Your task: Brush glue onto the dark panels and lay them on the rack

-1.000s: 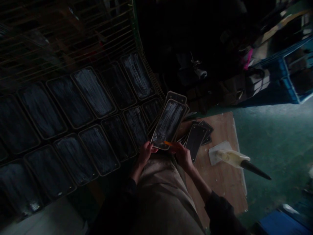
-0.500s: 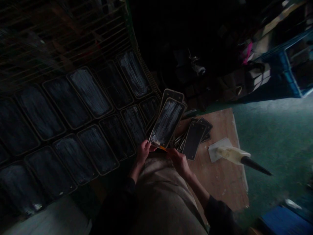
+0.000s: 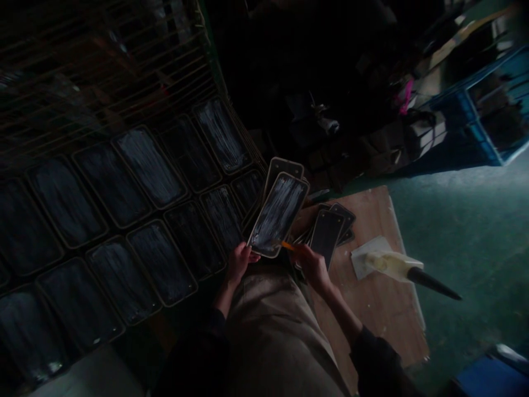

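Filling the left side, rows of streaked dark panels [image 3: 157,264] lie side by side. A wooden board [image 3: 376,309] on the right bears a few plain dark panels [image 3: 326,237]. Between them, the streaked working panel [image 3: 279,212] slants over others, its near end at the person's hands. The right hand [image 3: 312,267] has moved rightward from the left one since half a second ago, fingers closed around an orange-handled tool [image 3: 288,246], now over the panel's near right part rather than its near edge. The left hand [image 3: 239,262] still pinches the near left corner.
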Tool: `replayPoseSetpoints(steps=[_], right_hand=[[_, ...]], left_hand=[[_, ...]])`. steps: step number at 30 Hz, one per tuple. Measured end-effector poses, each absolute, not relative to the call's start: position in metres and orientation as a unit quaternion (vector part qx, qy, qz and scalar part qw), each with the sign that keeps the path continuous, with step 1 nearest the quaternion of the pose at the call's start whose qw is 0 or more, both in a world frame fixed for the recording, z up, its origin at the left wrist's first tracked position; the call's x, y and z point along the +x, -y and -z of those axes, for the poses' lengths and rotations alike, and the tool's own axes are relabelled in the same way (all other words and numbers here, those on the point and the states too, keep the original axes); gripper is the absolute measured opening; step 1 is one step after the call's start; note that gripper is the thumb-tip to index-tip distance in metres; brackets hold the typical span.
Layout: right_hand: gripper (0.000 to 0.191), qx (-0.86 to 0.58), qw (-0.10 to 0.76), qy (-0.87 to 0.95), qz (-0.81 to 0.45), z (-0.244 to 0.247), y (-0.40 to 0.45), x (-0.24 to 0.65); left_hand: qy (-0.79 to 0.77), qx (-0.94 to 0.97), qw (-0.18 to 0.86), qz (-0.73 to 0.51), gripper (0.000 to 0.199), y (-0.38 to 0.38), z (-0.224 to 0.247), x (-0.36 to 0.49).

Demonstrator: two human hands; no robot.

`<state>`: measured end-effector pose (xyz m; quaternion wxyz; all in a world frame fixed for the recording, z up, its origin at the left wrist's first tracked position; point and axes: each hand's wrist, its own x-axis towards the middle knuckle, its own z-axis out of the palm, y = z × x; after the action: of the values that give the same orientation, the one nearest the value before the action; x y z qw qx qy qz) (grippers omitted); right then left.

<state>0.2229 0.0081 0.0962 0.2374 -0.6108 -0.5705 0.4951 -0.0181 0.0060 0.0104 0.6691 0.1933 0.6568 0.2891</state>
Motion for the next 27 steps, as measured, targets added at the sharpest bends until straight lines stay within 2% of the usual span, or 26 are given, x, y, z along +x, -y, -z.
replayPoseSetpoints(steps=[6,9,12,16,19,22,27], right_hand=[[0.028,-0.664,0.31,0.586,-0.345,-0.09,-0.076,0.251],[0.028,-0.659,0.321,0.608,-0.305,-0.093,-0.084,0.25],[0.027,-0.648,0.285,0.625,-0.331,-0.096,-0.061,0.237],[0.024,-0.63,0.225,0.611,-0.424,-0.102,-0.013,0.215],[0.023,-0.605,0.208,0.598,-0.484,-0.105,-0.007,0.213],[0.024,-0.592,0.236,0.602,-0.482,-0.102,-0.043,0.228],[0.026,-0.649,0.346,0.582,-0.347,-0.102,-0.12,0.25]], left_hand=[[-0.659,0.203,0.663,-0.29,0.028,-0.012,-0.015,-0.014],[-0.658,0.192,0.666,-0.294,0.029,-0.01,-0.016,-0.012],[-0.652,0.178,0.673,-0.3,0.03,-0.006,-0.015,-0.012],[-0.647,0.145,0.682,-0.307,0.037,-0.001,-0.01,-0.011],[-0.642,0.14,0.688,-0.309,0.042,0.0,-0.006,-0.012],[-0.647,0.157,0.685,-0.296,0.04,-0.003,-0.004,-0.014],[-0.647,0.172,0.681,-0.296,0.04,-0.003,-0.003,-0.016]])
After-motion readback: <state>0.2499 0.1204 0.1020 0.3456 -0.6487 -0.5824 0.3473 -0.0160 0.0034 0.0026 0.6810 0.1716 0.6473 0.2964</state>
